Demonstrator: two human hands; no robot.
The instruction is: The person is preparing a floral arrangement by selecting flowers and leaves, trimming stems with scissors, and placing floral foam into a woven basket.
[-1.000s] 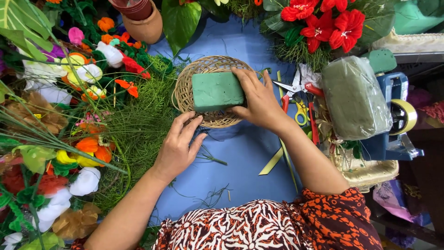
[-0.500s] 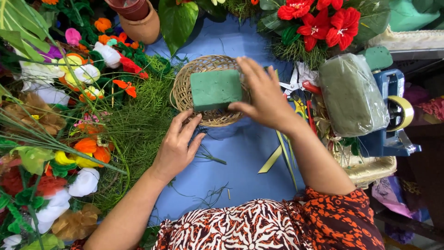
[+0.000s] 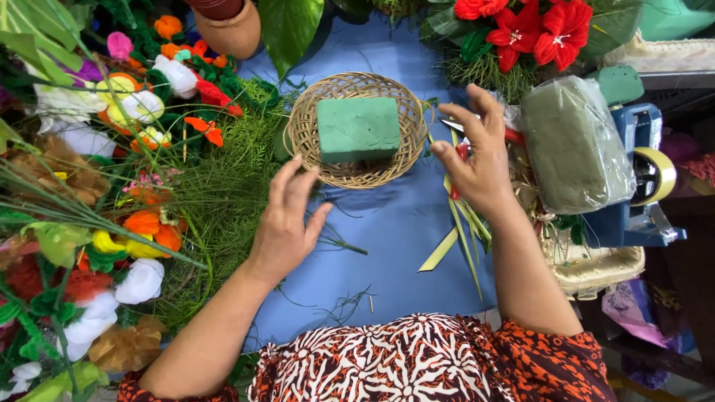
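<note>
A green foam block [image 3: 358, 129] lies in a round wicker basket [image 3: 302, 123] on a blue table surface [image 3: 387, 246]. My left hand [image 3: 287, 219] rests flat on the blue surface just below and left of the basket, fingers apart, holding nothing. To the right of the basket my right hand [image 3: 477, 156] hovers with fingers spread and empty, above scissors with red and yellow handles [image 3: 458, 152] and some long green leaf strips [image 3: 462, 227].
Artificial flowers [image 3: 112, 149] and green fern sprigs [image 3: 223, 186] crowd the left side. Red flowers [image 3: 536, 30] lie at the top right and a clay pot [image 3: 223, 22] at the top. A plastic-wrapped foam brick [image 3: 573, 145] and a tape roll [image 3: 655, 175] sit right.
My right hand has let go of the green block, leaving it in the basket, and moved off to the right. My left hand has barely shifted.
</note>
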